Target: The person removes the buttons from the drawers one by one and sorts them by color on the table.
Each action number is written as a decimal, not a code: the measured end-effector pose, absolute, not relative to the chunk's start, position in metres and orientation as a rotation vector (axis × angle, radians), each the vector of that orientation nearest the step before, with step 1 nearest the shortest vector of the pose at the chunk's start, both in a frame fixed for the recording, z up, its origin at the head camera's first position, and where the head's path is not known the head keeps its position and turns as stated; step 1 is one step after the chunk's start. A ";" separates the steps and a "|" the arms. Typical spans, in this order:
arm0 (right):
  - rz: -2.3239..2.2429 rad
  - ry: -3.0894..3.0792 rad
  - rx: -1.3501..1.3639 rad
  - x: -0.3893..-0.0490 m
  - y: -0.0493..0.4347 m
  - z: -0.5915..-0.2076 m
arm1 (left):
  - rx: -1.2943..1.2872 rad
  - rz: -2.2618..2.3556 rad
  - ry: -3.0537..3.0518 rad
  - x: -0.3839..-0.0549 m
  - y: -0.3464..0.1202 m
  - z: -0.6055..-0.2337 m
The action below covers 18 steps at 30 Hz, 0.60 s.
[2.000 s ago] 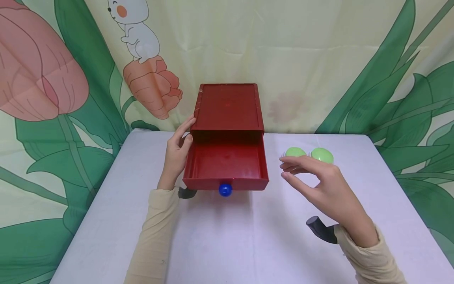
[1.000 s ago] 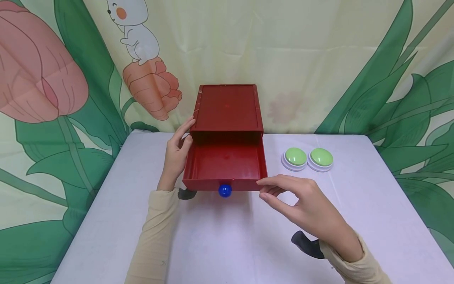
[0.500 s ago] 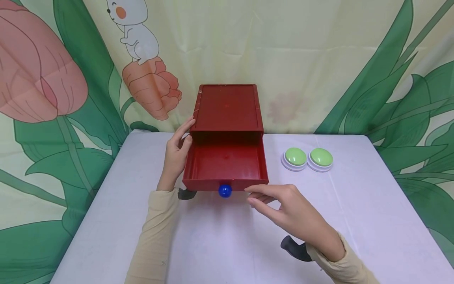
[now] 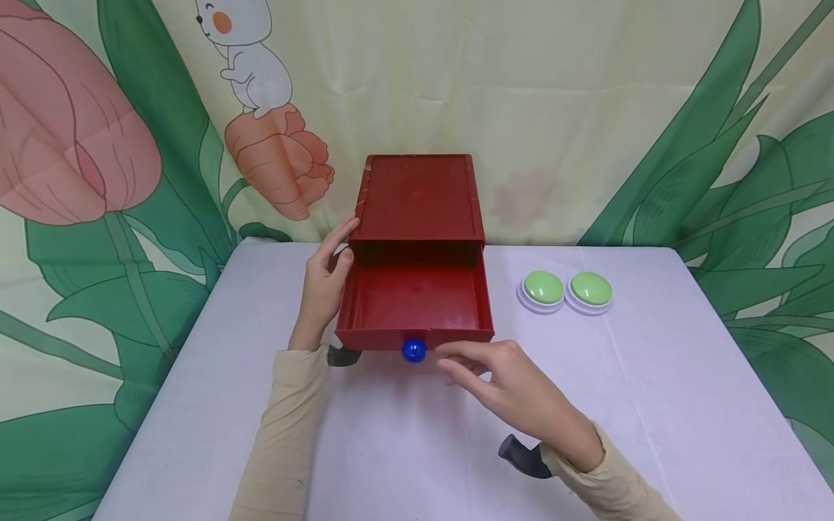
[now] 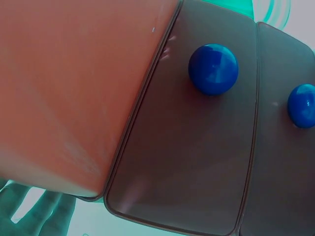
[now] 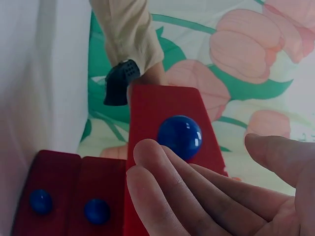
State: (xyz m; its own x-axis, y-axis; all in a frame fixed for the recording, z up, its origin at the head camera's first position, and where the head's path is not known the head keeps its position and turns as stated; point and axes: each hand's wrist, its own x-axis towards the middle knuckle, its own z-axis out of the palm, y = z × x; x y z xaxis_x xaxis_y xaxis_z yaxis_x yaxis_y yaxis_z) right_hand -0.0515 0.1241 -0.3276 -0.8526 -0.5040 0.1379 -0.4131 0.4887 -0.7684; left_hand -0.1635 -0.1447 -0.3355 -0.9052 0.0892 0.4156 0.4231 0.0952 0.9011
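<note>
Rests left hand (image 4: 323,284), unclenched, against left side of red cabinet (image 4: 418,197) at far middle of white table (image 4: 684,391), without clasping it. Holds right hand (image 4: 508,378), likewise released, with thumb apart from fingers, just right of blue knob (image 4: 413,351) on near face of pulled-out drawer (image 4: 371,339). Includes two green buttons (image 4: 544,287) side by side, right of cabinet.

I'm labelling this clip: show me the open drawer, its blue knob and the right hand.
Open drawer (image 4: 417,300), head view: bare inside floor.
Blue knob (image 4: 413,351), head view: rounded front.
Right hand (image 4: 517,387), head view: middle of its back.
</note>
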 end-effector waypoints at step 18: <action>-1.405 2.514 -0.712 -0.062 0.109 -0.341 | -0.505 -1.879 -2.125 -0.163 -0.145 -0.335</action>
